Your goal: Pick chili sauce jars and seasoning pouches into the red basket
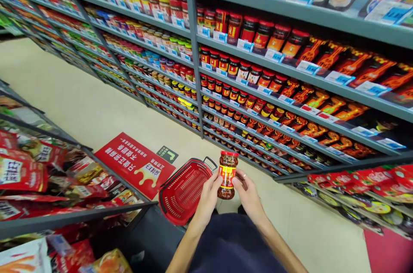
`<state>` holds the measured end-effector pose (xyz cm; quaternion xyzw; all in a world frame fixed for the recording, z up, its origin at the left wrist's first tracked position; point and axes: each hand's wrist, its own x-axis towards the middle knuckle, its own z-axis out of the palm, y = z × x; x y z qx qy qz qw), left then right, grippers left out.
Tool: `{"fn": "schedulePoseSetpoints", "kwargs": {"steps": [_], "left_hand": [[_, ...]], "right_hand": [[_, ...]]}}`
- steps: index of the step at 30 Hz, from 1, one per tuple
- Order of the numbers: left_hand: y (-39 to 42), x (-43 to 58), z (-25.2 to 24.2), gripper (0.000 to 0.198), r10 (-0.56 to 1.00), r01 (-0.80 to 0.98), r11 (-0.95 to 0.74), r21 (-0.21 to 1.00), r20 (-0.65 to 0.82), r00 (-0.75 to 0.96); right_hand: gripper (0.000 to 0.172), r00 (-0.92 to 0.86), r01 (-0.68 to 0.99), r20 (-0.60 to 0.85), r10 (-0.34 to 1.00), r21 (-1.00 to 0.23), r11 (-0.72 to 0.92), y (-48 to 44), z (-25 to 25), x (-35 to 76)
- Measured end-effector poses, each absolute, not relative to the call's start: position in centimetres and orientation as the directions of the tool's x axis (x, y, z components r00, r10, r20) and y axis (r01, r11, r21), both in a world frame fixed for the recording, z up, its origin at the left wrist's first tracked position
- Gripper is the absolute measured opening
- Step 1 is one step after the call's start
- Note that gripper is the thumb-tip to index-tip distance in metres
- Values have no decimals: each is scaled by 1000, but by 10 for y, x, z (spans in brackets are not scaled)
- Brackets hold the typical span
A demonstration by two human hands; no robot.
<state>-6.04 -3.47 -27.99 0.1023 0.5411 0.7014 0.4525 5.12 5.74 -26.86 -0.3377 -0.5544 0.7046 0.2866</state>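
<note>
Upright between my two hands is a glass jar of chili sauce (227, 176) with a red lid and a red-and-yellow label. My left hand (209, 191) grips its left side, thumb near the label. On the opposite side my right hand (247, 191), with a ring on one finger, closes around the jar. Below and to the left of the jar, a red shopping basket (187, 187) with a dark rim and handle sits on the floor, with nothing visible inside it.
Tall grey shelving (193, 27) packed with sauce jars and price tags stands ahead. Bins of red snack bags (41, 178) line the left side, and packaged goods (364, 187) hang at the right. A red floor sign (135, 165) lies beside the basket.
</note>
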Motion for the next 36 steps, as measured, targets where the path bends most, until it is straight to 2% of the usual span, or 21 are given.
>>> {"fn": "schedulePoseSetpoints", "kwargs": {"steps": [12,29,36], "left_hand": [[-24,-59,-279,55,789,-554,-18,832,-329,-519],[-35,-61,-269,52,765,-658,103,746,-482,-427],[-33,-50,-289,55,721,-655,147,741,-534,-441]], "right_hand": [[47,-600,-30,-152,785,-977,-212,64,-269,55],[48,-650,15,-230,724,-957,-291,55,-281,65],[46,-620,27,-234,749,-960,-277,54,-289,76]]}}
